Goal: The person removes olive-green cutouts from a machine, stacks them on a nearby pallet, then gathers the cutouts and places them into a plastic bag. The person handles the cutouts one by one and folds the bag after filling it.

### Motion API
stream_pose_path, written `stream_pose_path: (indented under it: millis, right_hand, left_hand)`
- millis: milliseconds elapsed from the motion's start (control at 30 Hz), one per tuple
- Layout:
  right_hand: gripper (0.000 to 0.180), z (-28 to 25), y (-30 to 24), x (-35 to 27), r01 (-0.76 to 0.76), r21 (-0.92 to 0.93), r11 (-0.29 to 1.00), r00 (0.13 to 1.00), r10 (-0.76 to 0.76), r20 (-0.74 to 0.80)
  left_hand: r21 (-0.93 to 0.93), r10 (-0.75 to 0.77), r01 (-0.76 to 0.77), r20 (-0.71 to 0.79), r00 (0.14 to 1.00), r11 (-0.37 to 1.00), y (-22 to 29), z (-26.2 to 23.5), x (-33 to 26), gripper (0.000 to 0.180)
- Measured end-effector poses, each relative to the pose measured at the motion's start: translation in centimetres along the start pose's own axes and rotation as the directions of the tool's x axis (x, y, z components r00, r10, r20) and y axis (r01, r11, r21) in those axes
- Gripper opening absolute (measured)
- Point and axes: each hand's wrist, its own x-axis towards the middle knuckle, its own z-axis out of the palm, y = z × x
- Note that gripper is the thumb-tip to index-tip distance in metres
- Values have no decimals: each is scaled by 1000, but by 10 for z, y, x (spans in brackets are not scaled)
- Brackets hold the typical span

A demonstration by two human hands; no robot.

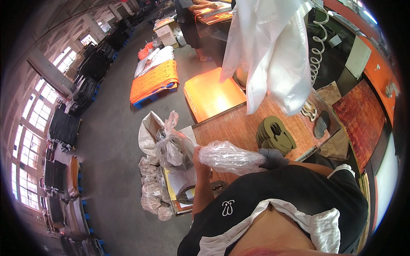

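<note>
Both hands meet over the near edge of the wooden surface, holding a crumpled clear plastic bag between them. The left hand is bare and its fingers close around the bag's left end; the right hand wears a dark grey glove and grips the right end, fingers curled into the film, though how tightly they press cannot be told. The bag hangs in the air just in front of the person's chest, not resting on anything. It looks thin, glossy and very light, a soft film that wrinkles and collapses wherever it is squeezed, and likely slippery, so a bunched pinch at an end or at the mouth seems the surest hold; a flat grip on its side would probably slide. Just beyond the right hand lies a stack of flat olive-green cut pieces, horseshoe-shaped with rounded edges, apparently stiff sheet stock. The surface itself is reddish-brown, scuffed board. Above it hangs a large white plastic sheet, limp and translucent. To the left, near the floor, stand more knotted clear bags stuffed with dark contents, beside an open cardboard box.
</note>
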Motion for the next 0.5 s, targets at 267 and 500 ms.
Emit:
stream_pose_path:
  millis: [267, 500]
  right_hand:
    - [24, -6, -7, 2, 117, -255, 960, 971, -164, -175]
    - [27, 8, 15, 1, 44, -93, 995, 992, -55, -116]
  left_hand:
    - [-141, -67, 65, -9, 998, 988, 1, 3, 0, 7]
    - [-306, -123, 121, 13, 992, 944, 13, 10, -2, 8]
